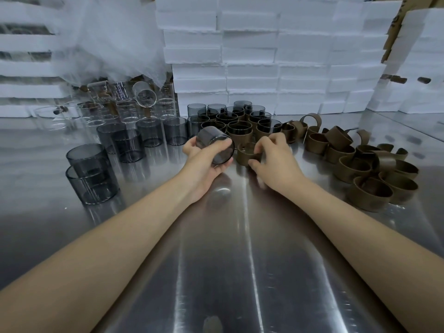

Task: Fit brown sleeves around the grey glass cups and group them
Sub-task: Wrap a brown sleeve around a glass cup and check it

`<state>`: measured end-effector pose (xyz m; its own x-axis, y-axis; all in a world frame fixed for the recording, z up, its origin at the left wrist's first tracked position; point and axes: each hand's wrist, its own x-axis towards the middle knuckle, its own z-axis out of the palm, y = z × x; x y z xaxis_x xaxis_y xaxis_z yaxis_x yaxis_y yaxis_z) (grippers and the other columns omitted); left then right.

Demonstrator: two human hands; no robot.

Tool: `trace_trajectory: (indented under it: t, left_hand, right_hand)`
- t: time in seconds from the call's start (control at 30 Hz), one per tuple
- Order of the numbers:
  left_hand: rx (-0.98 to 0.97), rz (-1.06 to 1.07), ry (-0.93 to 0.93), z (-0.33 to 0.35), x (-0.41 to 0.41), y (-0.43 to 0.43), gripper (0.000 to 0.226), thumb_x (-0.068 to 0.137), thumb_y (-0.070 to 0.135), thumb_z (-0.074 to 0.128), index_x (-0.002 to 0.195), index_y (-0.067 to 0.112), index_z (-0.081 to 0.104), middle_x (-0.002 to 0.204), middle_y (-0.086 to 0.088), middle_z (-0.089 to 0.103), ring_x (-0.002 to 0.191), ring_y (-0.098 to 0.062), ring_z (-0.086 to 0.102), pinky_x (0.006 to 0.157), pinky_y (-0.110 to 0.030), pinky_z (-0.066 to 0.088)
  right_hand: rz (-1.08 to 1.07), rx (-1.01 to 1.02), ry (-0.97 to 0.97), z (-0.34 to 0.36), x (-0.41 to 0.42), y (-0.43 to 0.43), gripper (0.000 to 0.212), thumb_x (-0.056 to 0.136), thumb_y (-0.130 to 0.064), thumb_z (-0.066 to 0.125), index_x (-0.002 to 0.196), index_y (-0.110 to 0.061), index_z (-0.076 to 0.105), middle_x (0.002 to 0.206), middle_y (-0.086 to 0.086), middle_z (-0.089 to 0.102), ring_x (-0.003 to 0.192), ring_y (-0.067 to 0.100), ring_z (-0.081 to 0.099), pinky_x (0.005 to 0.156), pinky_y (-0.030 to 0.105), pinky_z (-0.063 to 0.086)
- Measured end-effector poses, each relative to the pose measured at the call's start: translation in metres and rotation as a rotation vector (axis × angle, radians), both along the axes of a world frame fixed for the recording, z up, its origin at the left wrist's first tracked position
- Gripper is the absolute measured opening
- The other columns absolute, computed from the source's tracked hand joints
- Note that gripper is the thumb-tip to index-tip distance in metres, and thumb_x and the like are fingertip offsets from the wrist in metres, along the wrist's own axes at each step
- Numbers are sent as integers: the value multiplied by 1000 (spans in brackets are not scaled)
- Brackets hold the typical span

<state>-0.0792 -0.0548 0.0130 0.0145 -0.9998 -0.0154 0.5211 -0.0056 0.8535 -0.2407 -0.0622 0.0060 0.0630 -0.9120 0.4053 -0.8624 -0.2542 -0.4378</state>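
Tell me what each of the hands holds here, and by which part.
Left hand: a bare grey glass cup, tilted, gripped around its side wall. Right hand: a brown sleeve, pinched at its rim on the table.

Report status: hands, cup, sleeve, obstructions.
Left hand grips grey cup, tilted. Right hand fingers pinch brown sleeve on table. Cup not sleeved yet. Nothing between them.

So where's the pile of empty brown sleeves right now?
In the head view, the loose brown sleeves lie heaped on the steel table, right of the right hand.
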Motion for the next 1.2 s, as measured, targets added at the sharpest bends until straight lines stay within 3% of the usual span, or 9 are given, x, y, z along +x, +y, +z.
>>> trace_trajectory:
  t: [0.17, 0.33, 0.4, 0.57, 0.7, 0.83, 0.97, 1.07, 1.2]
  left_hand:
    - [-61, -21, -30, -3, -1, 0, 41, 93, 10, 63, 118, 24, 33, 120, -8, 55, 97, -27, 67, 78, -28, 59]
    - [-73, -55, -61, -3, 0, 2, 70, 97, 23, 59, 153, 27, 17, 119, -2, 58, 88, -23, 69, 76, -23, 59]
    - [-75, -38, -61, -2, 1, 2, 63, 96, 23, 59, 150, 28, 27, 114, -2, 61, 90, -27, 70, 76, -25, 59]
    - [-113, 49, -121, -4, 3, 2, 49, 92, 24, 66, 137, 14, 51, 129, -13, 59, 98, -35, 70, 64, -23, 58]
    - [-146, 75, -161, -6, 1, 2, 52, 88, 22, 71, 136, 12, 54, 125, -7, 61, 74, -12, 72, 69, -31, 61]
    - [-157, 62, -262, -7, -1, 3, 53, 86, 20, 74, 135, 19, 55, 125, -5, 62, 72, -17, 74, 62, -29, 61]
    - [-199, -5, -294, -7, -4, 6, 40, 92, 11, 66, 131, 14, 57, 120, -7, 65, 91, -28, 71, 59, -25, 59]
    - [-220, -24, -352, -5, -6, 7, 30, 99, 7, 53, 128, 12, 60, 118, -4, 65, 95, -18, 69, 64, -29, 60]
    - [-210, -86, -380, 0, -7, 14, 29, 104, 30, 44, 119, 21, 66, 111, -6, 71, 91, -28, 72, 63, -28, 59]
  right_hand:
    - [17, -28, -69, 1, 0, -1, 31, 90, -27, 63, 65, -9, 56, 141, 5, 45, 131, 23, 40, 100, 32, 34]
    - [18, 43, -74, 3, 6, 3, 44, 99, -29, 40, 74, -2, 64, 85, 10, 67, 89, 28, 60, 81, 42, 49]
    - [8, 48, -113, 2, 6, 1, 32, 94, -18, 44, 83, -4, 71, 86, 8, 70, 86, 24, 62, 80, 40, 52]
    - [-34, -51, -513, 7, 4, 0, 24, 87, -7, 54, 90, -13, 77, 84, -3, 71, 75, 5, 60, 72, 20, 46]
    - [-14, -175, -765, 13, 3, 0, 22, 86, -2, 57, 86, -16, 74, 76, -5, 69, 64, 0, 62, 61, 19, 54]
    - [30, -331, -689, 12, 7, 5, 21, 84, 2, 59, 86, -17, 66, 75, -11, 61, 65, -10, 55, 63, 4, 40]
    - [59, -373, -660, 12, 8, 7, 24, 83, -2, 64, 91, -18, 47, 78, -12, 53, 64, 3, 50, 65, 16, 43]
    - [94, -344, -635, 13, 10, 10, 23, 84, -6, 64, 86, -24, 52, 66, -8, 49, 57, 7, 45, 60, 24, 46]
    - [65, -293, -613, 14, 13, 12, 17, 78, -5, 63, 72, -17, 53, 54, -3, 48, 50, 7, 45, 55, 19, 39]
